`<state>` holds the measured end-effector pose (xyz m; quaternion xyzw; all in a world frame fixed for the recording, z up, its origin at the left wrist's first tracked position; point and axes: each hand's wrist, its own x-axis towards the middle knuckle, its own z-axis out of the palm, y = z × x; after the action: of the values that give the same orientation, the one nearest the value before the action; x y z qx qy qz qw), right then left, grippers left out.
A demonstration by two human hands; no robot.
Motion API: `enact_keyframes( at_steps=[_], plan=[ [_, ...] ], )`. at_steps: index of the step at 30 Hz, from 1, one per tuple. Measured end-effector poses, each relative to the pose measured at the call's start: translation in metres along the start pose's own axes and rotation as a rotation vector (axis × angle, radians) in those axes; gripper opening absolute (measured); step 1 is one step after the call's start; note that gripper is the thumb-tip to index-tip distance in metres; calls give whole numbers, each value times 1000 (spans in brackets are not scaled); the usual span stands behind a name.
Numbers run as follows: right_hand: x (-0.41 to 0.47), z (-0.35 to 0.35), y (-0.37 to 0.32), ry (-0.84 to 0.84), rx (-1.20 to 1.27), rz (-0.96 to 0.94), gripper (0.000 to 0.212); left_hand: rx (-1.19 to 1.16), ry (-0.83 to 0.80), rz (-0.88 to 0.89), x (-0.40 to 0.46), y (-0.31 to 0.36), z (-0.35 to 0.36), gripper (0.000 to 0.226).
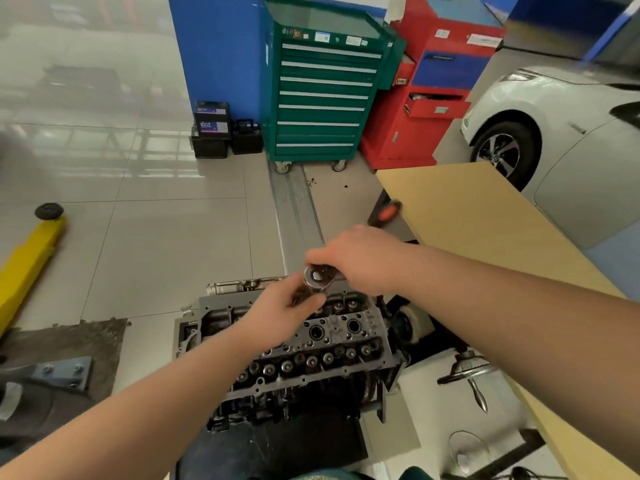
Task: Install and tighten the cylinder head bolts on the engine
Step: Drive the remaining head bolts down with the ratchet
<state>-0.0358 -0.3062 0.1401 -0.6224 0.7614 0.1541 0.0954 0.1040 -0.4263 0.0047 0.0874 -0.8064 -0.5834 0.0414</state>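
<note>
On a pale tiled workshop floor (173, 237), the engine (311, 341) sits lower centre, both hands above it (left hand (280, 306) pinching beneath, right hand (363, 261) gripping) on a ratchet (317, 277), green tool cabinet (322, 91) upper centre.

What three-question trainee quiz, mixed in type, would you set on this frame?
1. True or false: the ratchet wrench lies on the yellow table.
2. Which hand holds the wrench by its handle? A left hand; B right hand; C neither.
3. Fill in: the tool cabinet left of the red one is ____.

Key
1. False: both hands hold it above the cylinder head.
2. B: the right hand's grip is around the handle, while the left hand's fingers are at the socket below the ratchet's head.
3. Green.
</note>
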Motion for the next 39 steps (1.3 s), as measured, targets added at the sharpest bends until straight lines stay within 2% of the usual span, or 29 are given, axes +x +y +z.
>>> enact_keyframes(
  at_steps=[2, 4, 5, 8, 11, 14, 17, 19, 21, 23, 25, 26, 29, 30, 32, 34, 36, 39],
  plan=[
    [11, -4, 7, 70, -86, -161, 39, -206, 99, -4, -6, 9, 13, 24],
    [18, -7, 12, 82, -134, -275, 27, -300, 218, -10, -9, 13, 18, 22],
    [18, -8, 14, 77, -157, -305, 33, -314, 273, -12, -11, 13, 19, 22],
    [8, 2, 24, 117, -216, -333, 69, -205, 343, 30, -11, 15, 21, 19],
    [-6, 18, 23, 181, -171, -300, 75, -83, 379, 30, -10, 16, 29, 18],
    [-10, 36, 5, 298, -133, -170, 56, -37, 420, -19, -12, 14, 31, 21],
    [-13, 50, -15, 335, -63, -1, 46, -15, 463, -2, -17, 10, 32, 10],
    [-12, 53, -17, 348, -41, 47, 49, -17, 453, -15, -17, 13, 36, 23],
    [-11, 50, -11, 341, 14, 61, 56, -129, 404, -40, -19, 21, 38, 32],
    [-9, 47, 3, 284, 155, 50, 60, -359, 366, -11, -23, 30, 38, 49],
    [-9, 46, 20, 198, 312, -18, 49, -479, 411, 35, -24, 41, 40, 61],
    [-7, 45, 30, 160, 363, -62, 42, -470, 449, 45, -22, 47, 43, 57],
    [1, 43, 52, 128, 390, -197, 34, -342, 633, -56, -4, 66, 58, 27],
    [4, 42, 57, 144, 326, -242, 35, -258, 720, -103, 4, 70, 62, 20],
    [12, 40, 64, 212, 51, -311, 47, -115, 849, -171, 16, 70, 66, 25],
    [20, 34, 69, 275, -153, -290, 60, -18, 882, -198, 17, 70, 66, 34],
    [27, 26, 75, 300, -135, -267, 58, 86, 881, -211, 14, 70, 62, 36],
    [33, 25, 79, 295, -128, -304, 49, 346, 852, -279, 19, 76, 53, 26]
  ],
)
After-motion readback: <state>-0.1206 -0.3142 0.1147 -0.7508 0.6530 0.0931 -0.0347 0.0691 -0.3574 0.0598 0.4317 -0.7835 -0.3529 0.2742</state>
